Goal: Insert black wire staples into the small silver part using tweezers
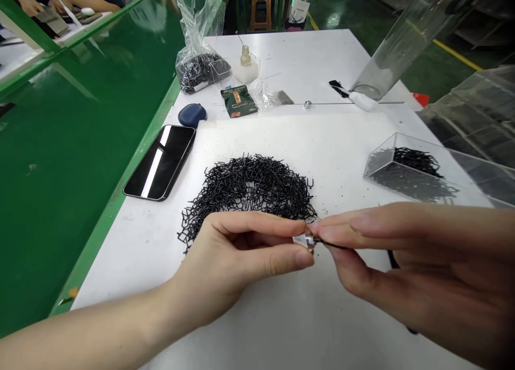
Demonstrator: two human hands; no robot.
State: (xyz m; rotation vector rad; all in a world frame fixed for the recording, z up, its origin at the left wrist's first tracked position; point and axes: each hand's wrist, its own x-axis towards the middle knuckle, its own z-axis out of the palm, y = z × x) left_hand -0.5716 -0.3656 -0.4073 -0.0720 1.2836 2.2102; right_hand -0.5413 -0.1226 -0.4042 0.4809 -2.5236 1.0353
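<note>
Between the thumb and forefinger of my left hand (241, 252) is a small shiny metal fitting (302, 241), gripped close above the table. My right hand (406, 263) pinches a thin black piece (332, 245), wire-like, whose end meets the right side of the fitting. Whether it goes into the fitting or only touches it, I cannot tell. Just beyond my hands spreads a pile of small bent black pieces (257, 171) on the white table (341, 145). My left hand hides the near edge of that pile.
Left of the pile lies a phone (160, 163) beside a dark blue case (192, 115). Behind stand a plastic bag of black pieces (201, 69), a green packet (238, 101) and a small bottle (245, 56). On the right are a clear tray (382, 169) and a tall clear cylinder (396, 53).
</note>
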